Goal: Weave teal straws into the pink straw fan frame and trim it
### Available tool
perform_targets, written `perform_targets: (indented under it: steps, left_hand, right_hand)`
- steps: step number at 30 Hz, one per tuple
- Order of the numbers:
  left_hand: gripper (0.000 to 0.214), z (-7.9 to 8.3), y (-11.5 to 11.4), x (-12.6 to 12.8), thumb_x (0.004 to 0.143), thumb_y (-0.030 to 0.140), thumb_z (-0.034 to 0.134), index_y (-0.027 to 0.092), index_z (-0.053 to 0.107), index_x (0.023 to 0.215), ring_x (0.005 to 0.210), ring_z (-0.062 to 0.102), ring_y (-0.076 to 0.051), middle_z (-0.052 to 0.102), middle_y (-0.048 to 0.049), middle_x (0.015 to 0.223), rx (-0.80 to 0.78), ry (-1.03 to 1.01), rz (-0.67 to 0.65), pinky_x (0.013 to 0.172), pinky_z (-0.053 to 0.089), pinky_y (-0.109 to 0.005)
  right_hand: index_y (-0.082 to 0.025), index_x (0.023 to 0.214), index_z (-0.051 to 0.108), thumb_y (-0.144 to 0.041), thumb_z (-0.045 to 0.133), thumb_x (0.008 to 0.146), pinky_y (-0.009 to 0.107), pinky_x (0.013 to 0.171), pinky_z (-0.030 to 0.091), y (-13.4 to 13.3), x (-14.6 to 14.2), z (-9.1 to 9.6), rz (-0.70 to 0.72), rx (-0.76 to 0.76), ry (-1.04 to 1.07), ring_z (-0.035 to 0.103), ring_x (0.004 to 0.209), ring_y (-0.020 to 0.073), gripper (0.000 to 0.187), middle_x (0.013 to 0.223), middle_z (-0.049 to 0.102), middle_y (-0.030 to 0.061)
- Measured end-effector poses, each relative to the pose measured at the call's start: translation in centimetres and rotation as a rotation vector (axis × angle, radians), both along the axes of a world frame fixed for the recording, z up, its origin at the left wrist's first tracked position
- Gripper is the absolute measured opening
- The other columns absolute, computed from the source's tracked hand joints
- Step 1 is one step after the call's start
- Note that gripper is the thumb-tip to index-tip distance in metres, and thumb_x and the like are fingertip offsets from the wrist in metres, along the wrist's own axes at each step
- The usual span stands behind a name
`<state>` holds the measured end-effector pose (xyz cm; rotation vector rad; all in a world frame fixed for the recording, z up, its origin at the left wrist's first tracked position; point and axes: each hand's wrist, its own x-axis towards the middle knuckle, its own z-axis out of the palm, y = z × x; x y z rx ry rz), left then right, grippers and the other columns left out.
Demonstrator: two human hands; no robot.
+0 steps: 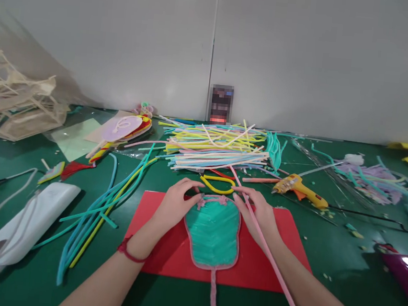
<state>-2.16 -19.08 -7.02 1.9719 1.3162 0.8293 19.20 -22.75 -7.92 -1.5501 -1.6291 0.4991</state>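
A fan-shaped piece (212,235) with a teal face, pink edging and a twisted pink handle lies on a red sheet (275,270). Two small pink flower shapes sit near its top edge. My left hand (181,199) is closed at the upper left corner, its thumb and forefinger pinching the rim. At the upper right corner is my right hand (258,211), fingers bent together on the edge. A long pink pipe cleaner (263,243) runs across that hand toward the lower right; whether the fingers grip it is unclear. Just beyond the fan lies a yellow loop (217,190).
Bundled pipe cleaners (215,147) lie behind my hands. A yellow glue gun (303,189) rests at right, its cable trailing away. Loose pipe cleaners (109,201) and a white power strip (27,222) lie left. A finished fan (121,128) and stick frame (17,101) stand farther back.
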Motion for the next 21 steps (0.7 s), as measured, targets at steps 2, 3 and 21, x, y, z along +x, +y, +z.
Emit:
perform_targets:
  steps: [2,3,21]
  left_hand:
    - [0.017,0.19,-0.31,0.19,0.078,0.022,0.056,0.021,0.064,0.093,0.087,0.058,-0.019,0.063,-0.0038,0.089,0.010,0.046,0.004,0.080,0.046,-0.032]
    - [0.017,0.26,-0.44,0.28,0.079,0.024,0.056,0.021,0.064,0.094,0.089,0.058,-0.020,0.063,-0.0044,0.091,0.002,0.072,-0.009,0.080,0.046,-0.034]
    - [0.028,1.03,-0.53,0.49,0.073,0.028,0.064,0.019,0.062,0.100,0.098,0.059,-0.019,0.064,-0.0053,0.105,-0.103,-0.331,0.183,0.084,0.048,-0.030]
  right_hand:
    - [-0.024,0.092,0.064,-0.037,0.053,0.082,0.035,0.080,0.046,-0.05,0.03,-0.14,0.006,0.019,-0.040,0.059,0.088,0.0218,0.020,0.091,0.067,0.0056]
    - [-0.024,0.090,0.064,-0.037,0.053,0.082,0.035,0.080,0.046,-0.06,0.02,-0.20,0.009,0.026,-0.048,0.059,0.087,0.0219,0.018,0.089,0.067,0.0055]
    - [-0.020,0.088,0.066,-0.050,0.056,0.077,0.030,0.072,0.051,-0.54,-0.46,0.59,0.127,-0.300,0.494,0.063,0.083,0.0210,0.033,0.087,0.070,0.0044]
